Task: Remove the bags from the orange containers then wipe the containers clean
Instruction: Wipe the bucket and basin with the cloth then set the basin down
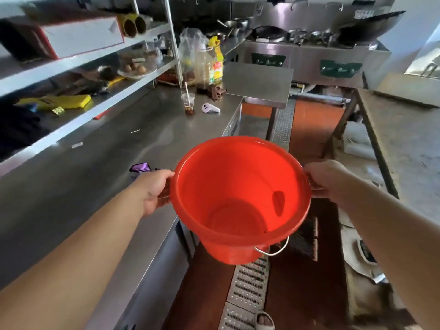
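We hold 1 orange bucket (240,194) in mid-air w/ both hands, just off the steel counter (123,148) edge, over the floor. Left hand (156,190) & right hand (327,178) grip opposite rim sides. Its wire handle (273,250) hangs below.

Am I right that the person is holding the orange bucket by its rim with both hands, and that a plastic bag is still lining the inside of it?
Not quite. The head view shows both the left hand and the right hand gripping the rim of the orange bucket, but no bag lines it: the inside is bare orange plastic down to the bottom.
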Demonstrator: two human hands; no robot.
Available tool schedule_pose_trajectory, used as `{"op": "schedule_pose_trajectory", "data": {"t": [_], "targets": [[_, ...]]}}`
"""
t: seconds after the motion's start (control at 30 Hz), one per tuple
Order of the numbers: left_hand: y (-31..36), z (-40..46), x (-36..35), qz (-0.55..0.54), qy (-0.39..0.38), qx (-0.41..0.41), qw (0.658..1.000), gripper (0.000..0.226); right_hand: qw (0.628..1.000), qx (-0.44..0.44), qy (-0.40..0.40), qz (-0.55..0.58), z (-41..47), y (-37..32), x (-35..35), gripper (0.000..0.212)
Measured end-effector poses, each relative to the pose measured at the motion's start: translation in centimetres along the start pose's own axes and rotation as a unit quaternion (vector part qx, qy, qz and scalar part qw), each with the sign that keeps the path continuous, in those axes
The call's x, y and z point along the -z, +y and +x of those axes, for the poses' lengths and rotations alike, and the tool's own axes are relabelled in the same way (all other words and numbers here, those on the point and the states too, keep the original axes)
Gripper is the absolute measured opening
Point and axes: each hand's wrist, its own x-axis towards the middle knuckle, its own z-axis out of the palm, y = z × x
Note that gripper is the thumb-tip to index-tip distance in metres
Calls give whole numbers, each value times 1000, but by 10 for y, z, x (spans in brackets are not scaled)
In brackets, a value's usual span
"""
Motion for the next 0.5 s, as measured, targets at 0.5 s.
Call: {"op": "schedule_pose_trajectory", "data": {"t": [0.5], "targets": [[-39, -62, 81, -222, 387, 24, 895, 9, 900, 130, -391, -141, 94, -153, -242, 19]]}}
